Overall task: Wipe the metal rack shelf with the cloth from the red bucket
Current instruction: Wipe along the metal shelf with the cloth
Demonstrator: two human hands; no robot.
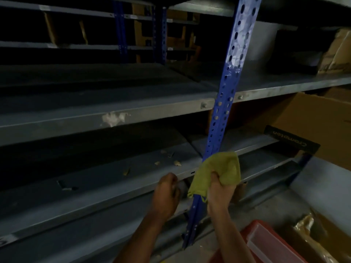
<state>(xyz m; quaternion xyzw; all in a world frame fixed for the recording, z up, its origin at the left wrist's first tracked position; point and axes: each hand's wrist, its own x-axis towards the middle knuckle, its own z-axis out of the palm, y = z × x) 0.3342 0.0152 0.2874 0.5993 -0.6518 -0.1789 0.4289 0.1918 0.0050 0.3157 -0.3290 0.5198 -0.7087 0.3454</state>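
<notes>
the right hand (218, 194) grips a bunched yellow-green cloth (218, 173), holding it up against the blue upright post (218, 118) just above the front lip of the grey metal shelf (114, 179). the left hand (167, 194) sits curled at that lip, fingers bent; whether it grips the edge or holds nothing i cannot tell. the red bucket (252, 232) stands low to the right with a clear plastic piece (273, 245) over it. so the cloth is already out; crumbs and scraps (169, 160) lie on the shelf, so the wiping itself looks barely begun
</notes>
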